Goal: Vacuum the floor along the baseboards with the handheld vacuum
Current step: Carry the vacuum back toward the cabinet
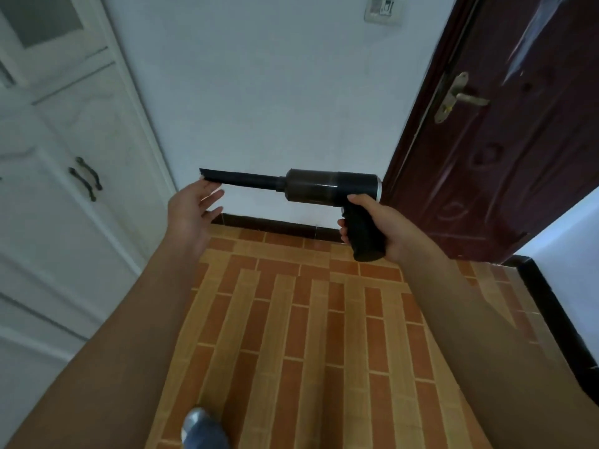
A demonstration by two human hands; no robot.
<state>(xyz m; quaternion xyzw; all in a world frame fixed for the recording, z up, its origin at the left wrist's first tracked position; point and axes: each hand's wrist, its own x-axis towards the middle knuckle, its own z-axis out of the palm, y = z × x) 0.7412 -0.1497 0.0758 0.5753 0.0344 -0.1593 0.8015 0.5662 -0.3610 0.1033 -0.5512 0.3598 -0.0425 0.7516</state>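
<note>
Two hands hold the handheld vacuum level in front of a white wall, well above the floor. The vacuum is black and pistol-shaped. It has a stubby cylindrical body whose front half looks like a dark, see-through dust cup, and a thin silver ring at the rear end. A long slim nozzle points left and ends in a slanted tip.

The right hand grips the ribbed black grip under the body, fingers curled round its front and thumb up by the cylinder. The left hand is at the nozzle's tip, palm up, fingers straight and slightly spread, the topmost fingertip touching the tip's underside.

Below the vacuum a dark baseboard runs along the foot of the wall, where it meets the orange and tan brick-pattern tiles. A white cabinet stands to the left, and a dark red door to the right.
</note>
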